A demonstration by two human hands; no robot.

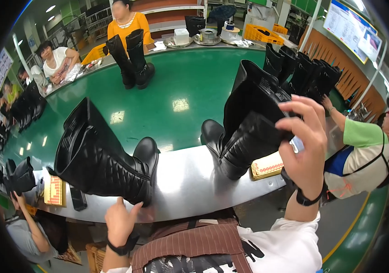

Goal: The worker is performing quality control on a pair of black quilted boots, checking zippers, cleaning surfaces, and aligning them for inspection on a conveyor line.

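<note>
Two tall black boots with quilted shafts stand on the metal-topped bench edge before me. The left boot (pixel 108 159) leans, its wide top opening facing left and its toe to the right. My left hand (pixel 121 220) is just below its heel, thumb and forefinger apart; the other fingers are hard to see. The right boot (pixel 249 132) stands with its toe to the left and its dark shaft opening facing up. My right hand (pixel 306 141) is raised beside the top of that shaft, fingers curved and parted from the thumb. Whether the fingertips touch the leather, I cannot tell.
Gold boxes (pixel 267 166) and a dark phone-like object (pixel 78 199) lie on the metal strip (pixel 185 177). Beyond the green table top (pixel 181 86) stand another pair of boots (pixel 133 59) and a person in orange. More boots (pixel 303 68) and a co-worker (pixel 363 150) are at right.
</note>
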